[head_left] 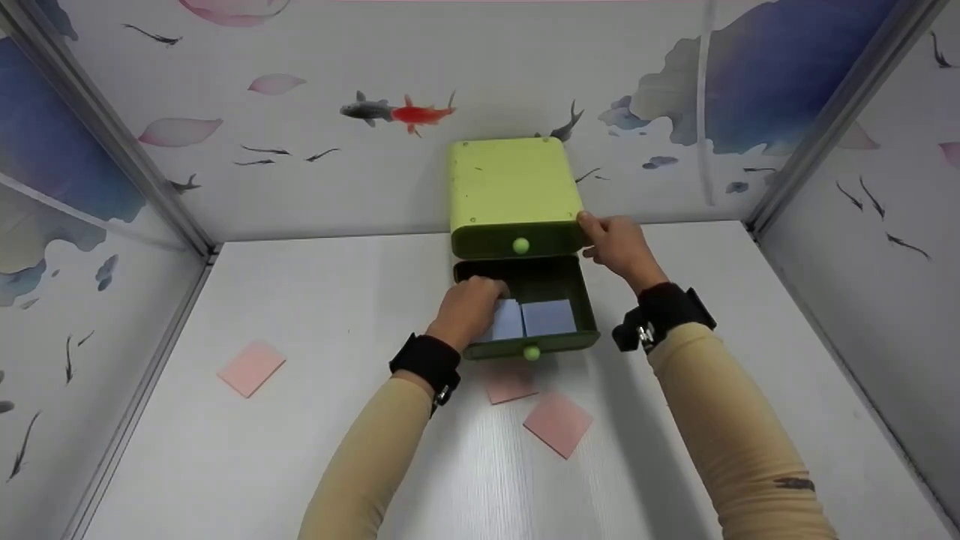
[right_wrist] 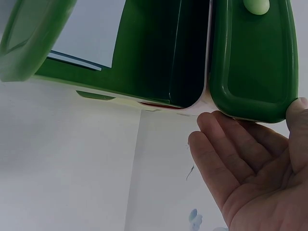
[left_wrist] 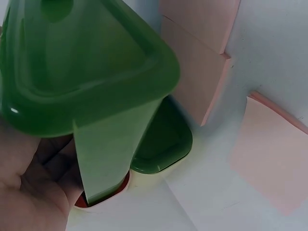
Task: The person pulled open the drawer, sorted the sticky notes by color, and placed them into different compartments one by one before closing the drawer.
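A small two-drawer cabinet (head_left: pixel 516 184), light green with dark green fronts, stands by the back wall. Its lower drawer (head_left: pixel 532 347) is pulled out. My left hand (head_left: pixel 466 309) reaches over the drawer's left side, fingers bent down beside a blue sticky-note pad (head_left: pixel 509 319); I cannot tell whether they grip it. A second blue pad (head_left: pixel 549 318) lies to the right. In the left wrist view, the drawer front (left_wrist: pixel 91 72) hides part of that hand. My right hand (head_left: pixel 619 247) touches the upper drawer front (right_wrist: pixel 255 62) at its corner with the thumb, other fingers extended alongside.
Two pink sticky-note pads, one (head_left: pixel 511 384) partly under the drawer and another (head_left: pixel 559 424) nearer me, lie on the white table (head_left: pixel 315 450). A third pink pad (head_left: pixel 252 368) is at the left. Printed walls (head_left: pixel 337 180) with metal corner posts enclose the table's back and sides.
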`<action>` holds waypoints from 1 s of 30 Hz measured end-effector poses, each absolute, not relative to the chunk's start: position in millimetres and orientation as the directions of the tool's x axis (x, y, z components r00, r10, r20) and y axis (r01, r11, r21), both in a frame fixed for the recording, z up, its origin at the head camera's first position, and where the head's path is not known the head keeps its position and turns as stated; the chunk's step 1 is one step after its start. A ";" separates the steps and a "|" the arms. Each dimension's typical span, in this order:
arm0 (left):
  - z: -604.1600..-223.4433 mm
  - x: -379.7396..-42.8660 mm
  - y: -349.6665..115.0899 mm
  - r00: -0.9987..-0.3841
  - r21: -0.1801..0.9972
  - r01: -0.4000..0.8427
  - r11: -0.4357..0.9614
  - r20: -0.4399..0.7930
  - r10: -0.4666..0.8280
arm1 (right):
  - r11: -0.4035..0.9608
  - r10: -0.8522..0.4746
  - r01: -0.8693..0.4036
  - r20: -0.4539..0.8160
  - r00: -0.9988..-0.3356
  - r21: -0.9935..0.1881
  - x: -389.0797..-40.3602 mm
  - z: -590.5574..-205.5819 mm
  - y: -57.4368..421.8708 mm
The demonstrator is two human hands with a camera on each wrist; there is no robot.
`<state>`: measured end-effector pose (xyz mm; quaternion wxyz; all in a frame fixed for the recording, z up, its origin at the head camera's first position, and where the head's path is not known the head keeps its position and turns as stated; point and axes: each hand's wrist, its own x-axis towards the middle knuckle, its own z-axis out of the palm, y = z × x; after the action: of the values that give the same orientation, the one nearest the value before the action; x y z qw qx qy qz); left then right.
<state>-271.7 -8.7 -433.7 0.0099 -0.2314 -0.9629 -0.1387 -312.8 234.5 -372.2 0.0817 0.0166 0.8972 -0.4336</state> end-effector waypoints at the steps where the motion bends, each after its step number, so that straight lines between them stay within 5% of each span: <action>1: -434.1 -271.2 -8.9 -0.892 0.261 0.451 0.854 0.087 0.444 | 0.628 -0.047 0.097 -0.162 -0.986 -0.773 -312.7 -372.2 234.1; 30: -391.1 -257.1 -41.4 -0.894 0.436 0.432 0.790 0.322 0.311 | 0.669 -0.052 0.062 -0.129 -0.990 -0.740 -312.1 -371.4 233.7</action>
<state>-257.1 -41.4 -391.1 0.1174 -0.1979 -0.9386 -0.2569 -312.1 233.7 -371.4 0.0698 0.0026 0.9109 -0.4066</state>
